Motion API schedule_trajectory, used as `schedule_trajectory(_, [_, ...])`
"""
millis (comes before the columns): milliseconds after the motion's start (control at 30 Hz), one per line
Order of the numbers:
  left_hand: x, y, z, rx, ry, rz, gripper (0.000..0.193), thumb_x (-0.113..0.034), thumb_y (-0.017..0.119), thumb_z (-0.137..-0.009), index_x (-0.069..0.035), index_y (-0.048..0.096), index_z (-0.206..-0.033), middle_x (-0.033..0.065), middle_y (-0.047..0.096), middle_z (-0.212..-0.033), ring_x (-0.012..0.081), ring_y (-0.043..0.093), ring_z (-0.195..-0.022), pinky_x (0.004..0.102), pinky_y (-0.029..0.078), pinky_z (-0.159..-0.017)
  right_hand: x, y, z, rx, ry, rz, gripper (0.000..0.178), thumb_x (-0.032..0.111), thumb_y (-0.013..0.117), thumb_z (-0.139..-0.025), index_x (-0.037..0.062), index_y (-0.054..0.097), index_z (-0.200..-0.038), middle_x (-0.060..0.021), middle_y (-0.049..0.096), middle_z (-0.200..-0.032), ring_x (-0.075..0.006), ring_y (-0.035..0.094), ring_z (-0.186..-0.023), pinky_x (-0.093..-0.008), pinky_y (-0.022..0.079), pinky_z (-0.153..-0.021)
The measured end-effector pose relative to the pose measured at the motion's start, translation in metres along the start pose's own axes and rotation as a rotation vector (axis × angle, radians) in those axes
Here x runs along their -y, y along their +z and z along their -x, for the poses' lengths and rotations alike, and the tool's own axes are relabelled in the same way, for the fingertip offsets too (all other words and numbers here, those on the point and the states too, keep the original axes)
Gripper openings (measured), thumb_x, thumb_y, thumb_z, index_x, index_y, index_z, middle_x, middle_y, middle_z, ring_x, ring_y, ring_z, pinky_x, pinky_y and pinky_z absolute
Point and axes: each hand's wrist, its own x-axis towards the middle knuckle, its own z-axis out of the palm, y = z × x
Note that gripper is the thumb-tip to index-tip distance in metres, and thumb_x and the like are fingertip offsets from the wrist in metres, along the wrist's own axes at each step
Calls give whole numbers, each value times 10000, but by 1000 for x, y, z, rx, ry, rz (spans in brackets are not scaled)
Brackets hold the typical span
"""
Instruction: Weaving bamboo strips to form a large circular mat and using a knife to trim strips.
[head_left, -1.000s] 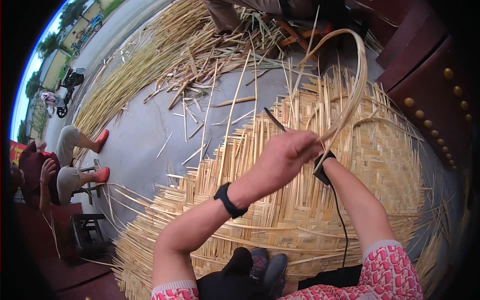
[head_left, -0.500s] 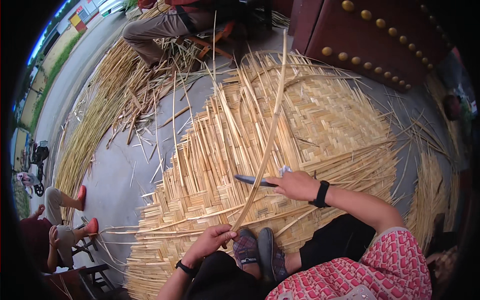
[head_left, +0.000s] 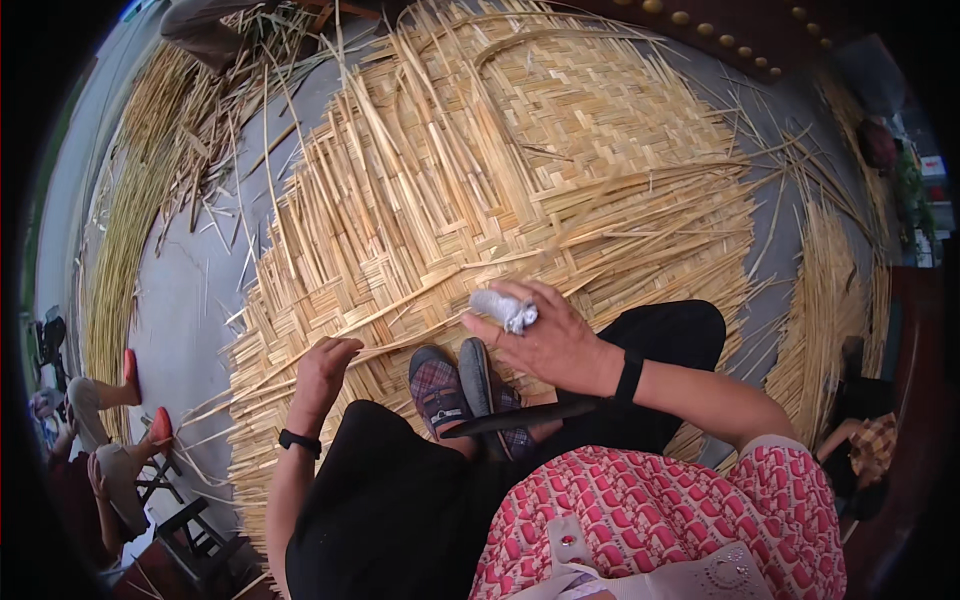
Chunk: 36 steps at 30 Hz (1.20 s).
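Left hand (head_left: 318, 375) at eight o'clock, right hand (head_left: 565, 345) at four: I can't tell whether your fingers clamp anything. The woven mat (head_left: 600, 110) spreads toward twelve. You seem between strips (head_left: 650, 240); next calls for a pinch.

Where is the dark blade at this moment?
The dark blade is in the head view's lower middle, slightly right, below the right hand, crossing in front of the shoes.

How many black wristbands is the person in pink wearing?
2: one black wristband just behind the left hand, the other just behind the right hand. No third shows.
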Motion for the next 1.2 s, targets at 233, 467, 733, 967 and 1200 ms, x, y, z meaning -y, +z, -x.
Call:
schedule_trajectory(233, [3, -20, 8, -400, -140, -521, 288, -65, 641, -861, -76, 621, -1148, 122, 626, -1110, 306, 586, -1056, 384, 497, -874, -53, 36, -15, 240, 215, -222, 179, 273, 592, -931, 144, 636, -1047, -113, 616, -775, -317, 627, -782, -433, 501, -719])
schedule_trajectory(467, [-74, 35, -42, -89, -604, 1467, 417, -244, 644, -956, -41, 532, -1302, 133, 580, -1223, 311, 536, -1210, 422, 484, -979, -46, 45, -62, 127, 119, -166, 58, 147, 555, -883, 131, 609, -896, -108, 604, -748, -304, 649, -729, -426, 519, -615])
schedule_trajectory(733, [-49, 54, -70, -668, -559, 1664, 122, -133, 597, -984, -78, 604, -1094, 73, 669, -1044, 219, 662, -1036, 348, 573, -879, -61, 68, -88, -49, 230, -427, 207, 256, 605, -924, 69, 645, -844, -148, 621, -782, -346, 600, -793, -458, 472, -717])
schedule_trajectory(967, [-56, 64, -78, -761, -635, 1692, 180, -122, 655, -945, -72, 582, -1103, 49, 659, -997, 188, 684, -903, 277, 571, -676, -44, 57, -77, -48, 415, -442, 180, 256, 665, -888, 82, 706, -908, -131, 633, -785, -318, 603, -806, -426, 473, -718])
schedule_trajectory(1200, [-33, 42, -91, -781, -578, 1452, 176, -157, 719, -903, -70, 669, -1048, 19, 673, -904, 129, 642, -843, 257, 495, -660, -58, 47, -67, 147, 381, -309, 181, 262, 671, -883, 102, 646, -965, -129, 654, -792, -330, 635, -756, -417, 489, -663])
